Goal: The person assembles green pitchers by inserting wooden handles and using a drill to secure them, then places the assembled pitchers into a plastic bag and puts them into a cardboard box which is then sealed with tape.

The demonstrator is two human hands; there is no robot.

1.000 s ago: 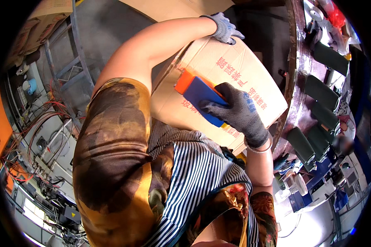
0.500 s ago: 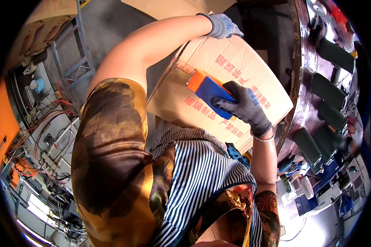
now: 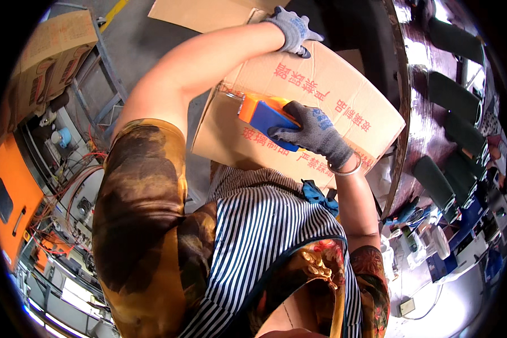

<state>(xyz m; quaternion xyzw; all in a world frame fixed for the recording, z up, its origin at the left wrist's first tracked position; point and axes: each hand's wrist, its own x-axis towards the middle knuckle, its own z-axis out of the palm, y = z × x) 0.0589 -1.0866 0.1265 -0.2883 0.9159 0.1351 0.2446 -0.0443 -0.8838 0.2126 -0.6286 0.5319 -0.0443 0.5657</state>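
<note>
A brown cardboard carton [image 3: 343, 84] with red printing lies in front of me. My left hand [image 3: 294, 34], in a grey glove, is on its far edge with the fingers spread, nothing gripped. My right hand [image 3: 315, 132], in a dark grey glove, is wrapped round an orange and blue tape dispenser [image 3: 267, 119]. The dispenser is over the carton's near left part, its metal-edged orange end pointing left toward the carton's left edge. Whether it touches the cardboard I cannot tell. My palm and glove hide its right end.
To the right is a dark table [image 3: 417, 112] with several dark green rolled or folded pieces [image 3: 453, 93]. More cartons [image 3: 56, 67] sit on a metal frame [image 3: 104, 62] at the left, above an orange machine panel [image 3: 14, 191] and cables. A cardboard sheet [image 3: 203, 12] lies beyond the carton.
My right hand and the tape dispenser have moved left toward the carton's left edge. My left hand has shifted slightly left and its fingers have spread. The view has turned a little.
</note>
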